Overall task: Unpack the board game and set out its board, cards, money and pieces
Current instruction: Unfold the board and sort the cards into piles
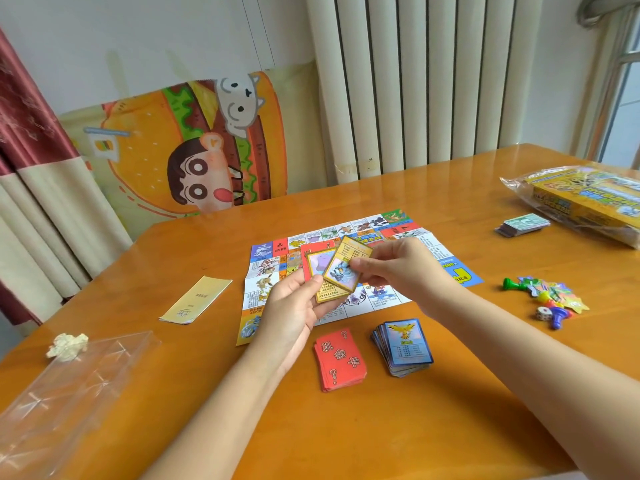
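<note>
Over the board (273, 268) | left hand (294, 306) grips a small fan of cards (313, 263), right hand (394, 268) pinches the gold-edged card (341, 275) off it (sorting by colour, I'd guess) | red pile (339, 363) and blue pile (403, 346) sit just below, so gold probably gets its own spot

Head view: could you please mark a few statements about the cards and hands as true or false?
1. The board lies unfolded on the table. True.
2. The right hand pinches a gold-bordered card. True.
3. The red card pile lies on the board. False: it lies on the bare table, beside the blue card pile.
4. The left hand is empty. False: it holds a red-bordered card.
</note>
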`<state>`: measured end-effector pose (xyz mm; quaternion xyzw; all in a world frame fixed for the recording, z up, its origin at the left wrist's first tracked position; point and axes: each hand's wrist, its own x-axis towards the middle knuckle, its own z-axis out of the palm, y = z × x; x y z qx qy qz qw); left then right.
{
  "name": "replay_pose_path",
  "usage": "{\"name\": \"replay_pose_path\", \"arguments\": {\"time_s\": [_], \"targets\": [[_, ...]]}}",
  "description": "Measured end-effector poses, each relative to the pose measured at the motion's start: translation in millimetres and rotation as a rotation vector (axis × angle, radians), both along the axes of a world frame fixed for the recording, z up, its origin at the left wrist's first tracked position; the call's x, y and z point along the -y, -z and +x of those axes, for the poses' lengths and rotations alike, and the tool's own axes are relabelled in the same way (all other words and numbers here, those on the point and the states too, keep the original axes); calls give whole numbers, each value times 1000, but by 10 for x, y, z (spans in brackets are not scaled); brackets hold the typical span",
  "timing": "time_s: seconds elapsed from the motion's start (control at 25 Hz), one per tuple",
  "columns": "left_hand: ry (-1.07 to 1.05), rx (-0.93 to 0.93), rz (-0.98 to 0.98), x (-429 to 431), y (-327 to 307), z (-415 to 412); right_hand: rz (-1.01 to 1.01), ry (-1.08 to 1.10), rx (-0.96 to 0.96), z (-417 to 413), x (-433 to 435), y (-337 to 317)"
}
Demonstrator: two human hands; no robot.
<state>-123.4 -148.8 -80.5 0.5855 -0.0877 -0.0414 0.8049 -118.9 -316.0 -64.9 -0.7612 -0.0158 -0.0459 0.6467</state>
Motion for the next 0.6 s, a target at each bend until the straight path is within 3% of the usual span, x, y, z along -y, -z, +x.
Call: {"name": "replay_pose_path", "arguments": {"time_s": [0.12, 0.28, 0.48, 0.6], "targets": [[-71, 30, 35, -24, 3, 3, -9, 7, -4, 0, -6, -24], [-131, 17, 4, -47, -18, 9, 201, -54, -24, -3, -12, -42], [-166, 13, 36, -70, -3, 20, -58, -33, 153, -19, 124, -145], [-167, 28, 81, -87, 23, 23, -174, -87, 157, -36, 205, -207]]}}
